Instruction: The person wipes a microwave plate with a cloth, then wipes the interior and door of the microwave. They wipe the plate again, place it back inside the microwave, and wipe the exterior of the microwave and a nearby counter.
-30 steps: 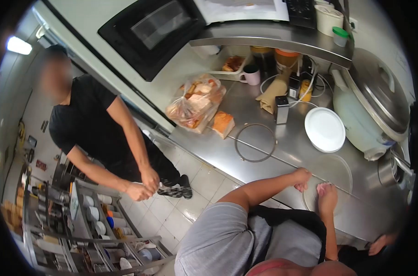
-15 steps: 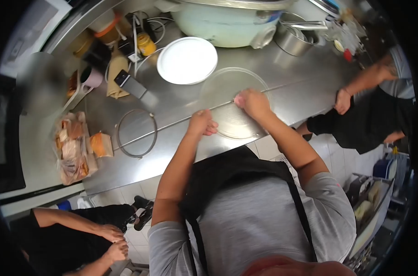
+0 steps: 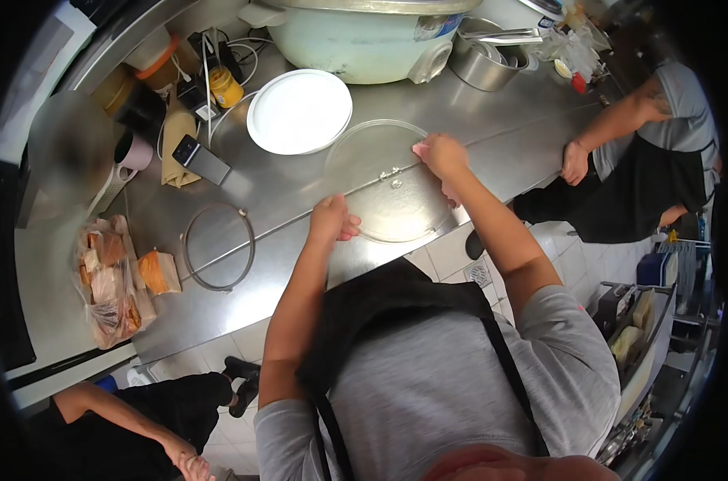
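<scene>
A round clear glass plate (image 3: 372, 212) lies flat on the steel worktop in front of me, with small raised bits or drops near its middle. My left hand (image 3: 332, 218) is at its near left rim, fingers curled and apparently gripping the edge. At the far right part of the plate, my right hand (image 3: 446, 156) is closed around a pink cloth (image 3: 450, 192), which shows on both sides of the fist. To the left lies a thin roller ring (image 3: 250, 240) on the steel.
Behind the plate are a white lid (image 3: 300, 112), a large pale cooker (image 3: 348, 44) and a metal pot (image 3: 484, 64). A phone (image 3: 201, 159), mug (image 3: 133, 151) and bagged bread (image 3: 107, 280) stand left. One person (image 3: 620, 160) is at right, another (image 3: 131, 425) at lower left.
The view has shifted, so most things appear farther left. My right hand has moved with the cloth toward the plate's far right edge, uncovering its middle. My left hand stays at the rim.
</scene>
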Demonstrator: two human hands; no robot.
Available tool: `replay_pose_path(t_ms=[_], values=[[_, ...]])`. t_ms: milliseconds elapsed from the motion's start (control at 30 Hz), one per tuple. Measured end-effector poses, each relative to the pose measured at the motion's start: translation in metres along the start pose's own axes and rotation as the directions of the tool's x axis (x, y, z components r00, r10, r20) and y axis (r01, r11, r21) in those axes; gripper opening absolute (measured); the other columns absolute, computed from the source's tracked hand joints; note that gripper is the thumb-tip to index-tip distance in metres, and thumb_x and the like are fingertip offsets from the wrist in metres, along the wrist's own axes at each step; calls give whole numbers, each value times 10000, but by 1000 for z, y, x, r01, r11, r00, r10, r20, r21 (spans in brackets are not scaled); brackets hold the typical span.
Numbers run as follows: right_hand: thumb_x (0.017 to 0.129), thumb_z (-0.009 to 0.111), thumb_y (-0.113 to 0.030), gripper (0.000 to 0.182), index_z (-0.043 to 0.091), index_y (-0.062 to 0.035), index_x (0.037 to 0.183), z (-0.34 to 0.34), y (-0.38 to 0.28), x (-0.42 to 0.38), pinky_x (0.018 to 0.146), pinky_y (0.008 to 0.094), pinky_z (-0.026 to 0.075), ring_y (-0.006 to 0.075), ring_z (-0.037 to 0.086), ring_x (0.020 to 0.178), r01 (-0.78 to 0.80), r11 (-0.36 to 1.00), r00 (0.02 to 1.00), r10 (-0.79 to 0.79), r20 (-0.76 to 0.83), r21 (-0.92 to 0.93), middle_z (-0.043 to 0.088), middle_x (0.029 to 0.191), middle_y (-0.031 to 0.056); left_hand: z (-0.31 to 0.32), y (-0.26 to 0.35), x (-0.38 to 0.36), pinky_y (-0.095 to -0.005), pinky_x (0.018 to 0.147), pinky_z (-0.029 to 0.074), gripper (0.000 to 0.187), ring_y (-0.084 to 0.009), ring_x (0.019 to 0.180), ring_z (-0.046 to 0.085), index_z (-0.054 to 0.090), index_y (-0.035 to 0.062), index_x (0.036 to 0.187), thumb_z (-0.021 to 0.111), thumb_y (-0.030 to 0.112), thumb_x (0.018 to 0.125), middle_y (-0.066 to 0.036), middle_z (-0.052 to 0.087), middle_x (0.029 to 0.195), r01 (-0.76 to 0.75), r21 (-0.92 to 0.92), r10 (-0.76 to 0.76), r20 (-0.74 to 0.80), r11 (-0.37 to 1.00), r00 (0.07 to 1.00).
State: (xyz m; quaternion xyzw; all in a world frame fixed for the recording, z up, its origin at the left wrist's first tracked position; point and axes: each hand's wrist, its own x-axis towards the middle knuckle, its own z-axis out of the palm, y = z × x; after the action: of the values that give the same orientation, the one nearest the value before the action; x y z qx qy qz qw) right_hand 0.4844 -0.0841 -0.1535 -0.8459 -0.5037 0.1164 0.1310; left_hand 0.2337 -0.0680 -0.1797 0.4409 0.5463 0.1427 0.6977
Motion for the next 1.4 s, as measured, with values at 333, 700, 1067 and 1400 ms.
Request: replay_pose_path(t_ms=[333, 700, 1067, 1400], values=[[773, 524, -369, 320, 612, -108, 935, 3, -23, -8, 777, 372, 431, 270, 555, 911, 27, 997, 983, -39, 182, 67, 582, 961, 114, 0, 1, -2, -243, 363, 392, 285, -155, 439, 539, 441, 70, 792, 318, 307, 889, -113, 602, 664, -8, -17, 8, -2, 1000, 1000], [766, 539, -347, 282, 617, -88, 847, -4, -35, -13, 745, 365, 434, 270, 568, 864, 113, 994, 963, -110, 244, 0, 598, 908, 110, 0, 1, 1, -232, 340, 397, 296, -164, 425, 548, 443, 17, 829, 333, 286, 883, -155, 606, 674, -18, -48, 18, -8, 999, 1000], [791, 518, -275, 233, 591, -63, 855, 34, -30, -23, 741, 389, 431, 297, 533, 880, 203, 979, 975, -205, -82, -33, 563, 910, 142, -1, 1, 1, -266, 325, 412, 312, -200, 432, 569, 440, 14, 864, 322, 303, 884, -184, 609, 697, -22, 1, 22, -31, 1000, 999], [694, 592, -174, 155, 581, -73, 811, 48, -68, -66, 639, 374, 445, 278, 546, 751, 516, 857, 844, -507, -176, 3, 546, 794, 112, 1, 15, 6, -308, 344, 427, 436, -219, 398, 549, 494, -27, 836, 281, 350, 882, -181, 601, 634, 49, 236, -43, -30, 971, 999]])
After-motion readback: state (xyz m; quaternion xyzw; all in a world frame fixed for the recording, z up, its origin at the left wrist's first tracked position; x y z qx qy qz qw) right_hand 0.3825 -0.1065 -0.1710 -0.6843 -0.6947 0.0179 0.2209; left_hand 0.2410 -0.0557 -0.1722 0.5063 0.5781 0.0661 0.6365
